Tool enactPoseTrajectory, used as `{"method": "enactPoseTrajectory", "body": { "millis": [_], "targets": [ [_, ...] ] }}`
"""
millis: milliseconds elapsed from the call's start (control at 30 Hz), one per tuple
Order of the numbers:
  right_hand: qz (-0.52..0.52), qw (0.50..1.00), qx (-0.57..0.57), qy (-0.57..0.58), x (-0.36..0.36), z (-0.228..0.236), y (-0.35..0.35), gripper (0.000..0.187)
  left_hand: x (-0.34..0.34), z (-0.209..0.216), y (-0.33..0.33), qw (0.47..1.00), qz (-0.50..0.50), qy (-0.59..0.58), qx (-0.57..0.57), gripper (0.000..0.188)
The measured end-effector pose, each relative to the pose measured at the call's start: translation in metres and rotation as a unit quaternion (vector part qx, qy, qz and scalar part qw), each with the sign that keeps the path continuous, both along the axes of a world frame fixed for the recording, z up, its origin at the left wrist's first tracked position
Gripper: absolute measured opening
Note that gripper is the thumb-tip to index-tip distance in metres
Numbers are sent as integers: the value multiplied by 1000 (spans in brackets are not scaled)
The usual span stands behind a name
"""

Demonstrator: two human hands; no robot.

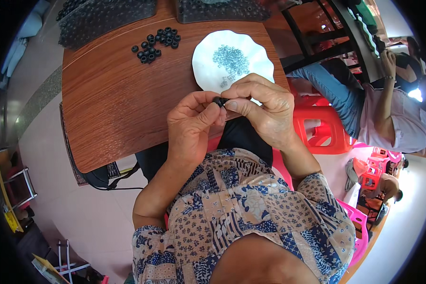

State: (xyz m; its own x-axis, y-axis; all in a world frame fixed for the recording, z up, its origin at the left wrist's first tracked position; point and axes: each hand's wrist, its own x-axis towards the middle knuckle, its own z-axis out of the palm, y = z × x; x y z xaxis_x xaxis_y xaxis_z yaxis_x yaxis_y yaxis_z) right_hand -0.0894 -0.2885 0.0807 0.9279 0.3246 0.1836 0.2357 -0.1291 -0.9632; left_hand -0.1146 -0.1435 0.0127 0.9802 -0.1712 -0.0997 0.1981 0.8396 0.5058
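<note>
Close in front of my body, over the near edge of the table [123, 118], both my hands meet at a small round black part [217, 101]. My left hand [189, 128] pinches it between thumb and fingers. From the other side my right hand [272, 113] closes thumb and forefinger on its right end; whether a smaller piece sits in that pinch is hidden. Just beyond my right fingers lies a white wavy-rimmed plate [202, 61] with many tiny clear pieces [231, 60] heaped on it. Farther left is a loose group of black ring-like parts [151, 49].
Two trays of many dark parts, one at the far left [104, 21] and one at the far middle [222, 12], stand along the back. A red plastic stool [319, 130] is right of the table. Another person [383, 116] sits at a neighbouring table on the right.
</note>
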Motion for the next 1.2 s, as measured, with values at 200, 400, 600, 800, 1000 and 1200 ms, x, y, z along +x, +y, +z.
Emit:
{"method": "enactPoseTrajectory", "body": {
  "millis": [200, 400, 600, 800, 1000, 1200],
  "targets": [
    [7, 999, -34, -41, 3, -1, 1, 16, 1, -3, 0, 1000, -5, 7, -4, 20],
    [12, 996, -65, -53, 3, 0, 1, 16, 0, -3, -1, 1000, -1, 21, -4, 20],
    [-14, 999, -13, -41, 0, -8, 4, 17, 1, -1, -4, 999, 5, 32, -20, 19],
    [-25, 999, -4, -27, -2, -9, 6, 15, 1, 0, -6, 999, 13, 33, -16, 18],
    [-27, 993, -65, -97, -1, -16, 3, 19, 1, 5, -7, 999, 27, 40, -2, 17],
    [-85, 955, -155, -240, -3, -30, 10, 29, 1, 16, -8, 995, 37, 90, 36, 20]
  ]
}}
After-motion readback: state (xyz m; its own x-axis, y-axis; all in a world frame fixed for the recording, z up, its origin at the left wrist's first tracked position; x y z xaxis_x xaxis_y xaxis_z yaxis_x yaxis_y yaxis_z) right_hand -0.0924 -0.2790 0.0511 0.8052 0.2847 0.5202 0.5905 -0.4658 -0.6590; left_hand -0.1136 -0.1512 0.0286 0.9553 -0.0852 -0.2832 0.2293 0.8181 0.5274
